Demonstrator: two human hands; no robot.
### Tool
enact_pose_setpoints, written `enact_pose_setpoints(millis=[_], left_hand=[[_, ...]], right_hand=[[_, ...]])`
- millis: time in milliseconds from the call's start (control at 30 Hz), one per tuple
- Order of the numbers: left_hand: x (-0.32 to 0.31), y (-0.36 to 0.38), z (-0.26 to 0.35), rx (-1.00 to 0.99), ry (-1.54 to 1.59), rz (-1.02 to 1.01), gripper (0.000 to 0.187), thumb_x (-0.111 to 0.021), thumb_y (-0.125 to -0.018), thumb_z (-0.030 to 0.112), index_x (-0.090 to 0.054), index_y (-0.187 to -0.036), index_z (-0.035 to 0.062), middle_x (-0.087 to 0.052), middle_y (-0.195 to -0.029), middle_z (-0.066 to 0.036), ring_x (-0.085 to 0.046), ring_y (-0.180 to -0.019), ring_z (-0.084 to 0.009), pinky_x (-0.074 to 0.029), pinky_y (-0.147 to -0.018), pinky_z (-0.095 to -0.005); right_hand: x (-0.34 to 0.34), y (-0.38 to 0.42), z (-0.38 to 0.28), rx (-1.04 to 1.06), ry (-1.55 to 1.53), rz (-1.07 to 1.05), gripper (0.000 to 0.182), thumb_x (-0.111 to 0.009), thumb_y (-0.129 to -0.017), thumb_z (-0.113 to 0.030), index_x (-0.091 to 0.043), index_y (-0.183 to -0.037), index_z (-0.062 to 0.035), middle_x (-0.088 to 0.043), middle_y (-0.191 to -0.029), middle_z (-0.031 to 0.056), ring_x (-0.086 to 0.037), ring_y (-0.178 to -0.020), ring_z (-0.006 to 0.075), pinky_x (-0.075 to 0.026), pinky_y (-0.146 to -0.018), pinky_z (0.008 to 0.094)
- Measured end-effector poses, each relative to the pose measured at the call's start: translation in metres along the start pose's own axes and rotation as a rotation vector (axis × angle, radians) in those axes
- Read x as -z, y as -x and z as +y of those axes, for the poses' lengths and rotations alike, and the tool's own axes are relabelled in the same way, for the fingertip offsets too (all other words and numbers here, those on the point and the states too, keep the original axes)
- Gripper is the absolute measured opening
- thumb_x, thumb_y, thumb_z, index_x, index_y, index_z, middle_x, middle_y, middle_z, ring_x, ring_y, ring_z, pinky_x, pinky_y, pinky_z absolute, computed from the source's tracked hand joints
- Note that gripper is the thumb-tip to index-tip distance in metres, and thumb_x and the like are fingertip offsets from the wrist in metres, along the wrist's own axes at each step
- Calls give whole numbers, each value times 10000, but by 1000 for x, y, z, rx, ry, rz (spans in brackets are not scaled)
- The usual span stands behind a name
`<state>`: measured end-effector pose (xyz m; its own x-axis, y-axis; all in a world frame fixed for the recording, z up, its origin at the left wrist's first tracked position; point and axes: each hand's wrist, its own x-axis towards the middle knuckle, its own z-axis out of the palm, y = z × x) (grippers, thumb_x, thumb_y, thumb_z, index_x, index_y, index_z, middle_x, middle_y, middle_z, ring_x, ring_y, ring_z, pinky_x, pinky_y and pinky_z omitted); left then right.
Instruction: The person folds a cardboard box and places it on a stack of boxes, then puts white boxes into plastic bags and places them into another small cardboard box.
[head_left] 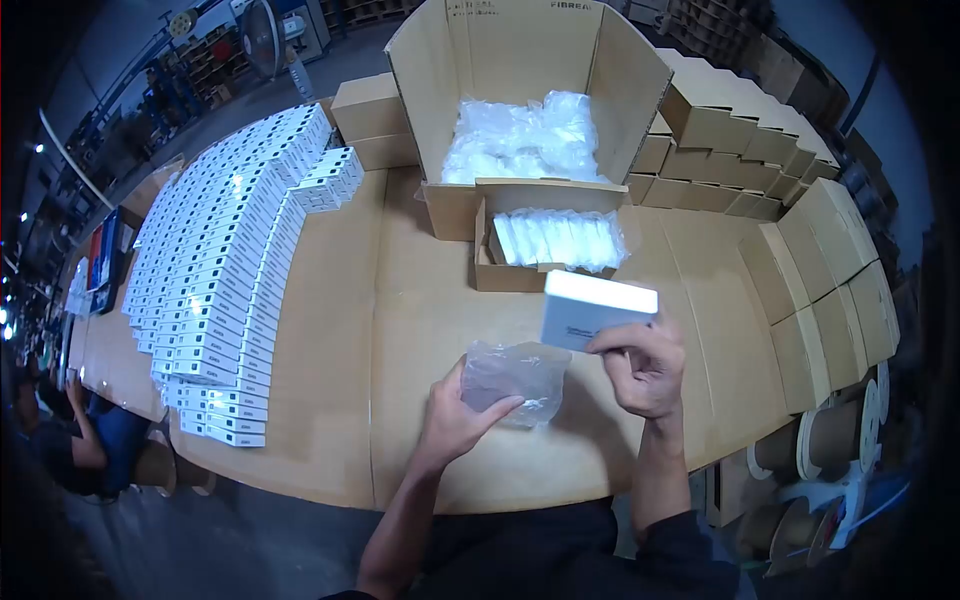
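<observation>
In my right hand [645,368] is a small white box [590,312] with dark print on its side, gripped at its lower right corner and raised above the table. My left hand [455,415] pinches a clear plastic bag [515,380], thumb across its front, just to the left of and below the box. The bag looks limp, with nothing visible inside. Beyond both hands stands an open small carton [515,279], holding a row of bagged white boxes [558,238].
Behind the small carton, a large open carton [420,100] holds many clear plastic bags [525,140]. Stacked white boxes [225,250] cover the table's left side. Brown cartons [740,130] line the back right and right edge. A person [75,440] sits at far left; spools [825,440] stand lower right.
</observation>
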<state>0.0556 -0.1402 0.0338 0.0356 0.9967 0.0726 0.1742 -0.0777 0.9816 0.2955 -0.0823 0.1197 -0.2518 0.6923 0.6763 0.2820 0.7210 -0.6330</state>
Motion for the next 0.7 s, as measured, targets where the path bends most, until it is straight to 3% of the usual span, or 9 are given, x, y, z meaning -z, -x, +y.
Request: enact_pose_setpoints(millis=[67, 167, 200, 333, 433, 467, 567, 600, 700], left_hand=[[0, 0, 1, 14, 24, -11, 486, -888, -805, 139, -655, -1208, -2, -774, -1075, -137, -741, -1010, -191, -573, -911, -361], [2, -2, 2, 1, -7, -23, 501, -888, -802, 144, -651, -1219, -1, -774, -1089, -142, -747, -1020, -207, -578, -911, -372], [3, -2, 2, -7, -30, -27, 507, -888, -801, 146, -649, -1223, -1, -775, -1091, -142, -748, -1022, -213, -579, -910, -375], [4, -3, -2, -5, -41, 0, 514, -889, -800, 160, -646, -1221, -5, -775, -1081, -148, -749, -1019, -216, -578, -904, -379], [5, -5, -2, -2, -16, 34, 495, -889, -800, 167, -648, -1196, -6, -774, -1067, -151, -750, -1009, -216, -577, -893, -380], [6, -5, -2, 25, -16, 36, 485, -888, -801, 167, -649, -1186, -5, -774, -1062, -152, -751, -1005, -217, -577, -890, -380], [7, -4, -2, 48, -16, 34, 470, -891, -799, 171, -650, -1160, -9, -773, -1047, -154, -751, -996, -217, -576, -885, -380], [6, -4, -3, 45, -16, 31, 467, -893, -798, 173, -650, -1152, -11, -773, -1043, -155, -751, -994, -217, -576, -885, -380], [3, -4, -3, 9, -13, 47, 468, -898, -796, 179, -651, -1143, -16, -771, -1039, -159, -749, -995, -215, -577, -884, -380]], right_hand=[[-3, -15, -5, 56, -23, -127, 276, -684, -642, 100, -755, -860, -52, -651, -1117, 189, -680, -998, 291, -560, -791, 374], [-10, -27, -5, 101, -59, -225, 271, -673, -636, 97, -741, -855, -48, -645, -1110, 204, -679, -991, 322, -558, -795, 379], [-10, -29, -4, 102, -29, -271, 218, -755, -661, 47, -724, -855, -49, -629, -1161, 211, -677, -1001, 333, -565, -806, 381], [-22, -38, -10, 166, -16, -333, 257, -887, -700, -70, -679, -850, -46, -599, -1217, 202, -674, -1012, 325, -578, -829, 406], [-29, -37, 2, 173, -43, -360, 230, -861, -716, -27, -674, -849, -46, -600, -1177, 188, -671, -982, 308, -573, -781, 394], [-28, -37, -1, 71, -104, -382, 215, -846, -726, -13, -681, -859, -48, -606, -1125, 169, -662, -930, 286, -557, -727, 376], [-25, -37, 7, -8, -139, -434, 195, -831, -743, -17, -674, -855, -49, -613, -1061, 151, -647, -888, 271, -535, -706, 354], [-25, -36, 8, -81, -108, -434, 138, -826, -752, -26, -728, -840, -66, -665, -1051, 118, -638, -917, 237, -509, -765, 335], [-29, -42, 0, -68, -168, -403, 173, -743, -831, -42, -770, -998, -76, -655, -1006, 130, -658, -918, 268, -526, -789, 364]])
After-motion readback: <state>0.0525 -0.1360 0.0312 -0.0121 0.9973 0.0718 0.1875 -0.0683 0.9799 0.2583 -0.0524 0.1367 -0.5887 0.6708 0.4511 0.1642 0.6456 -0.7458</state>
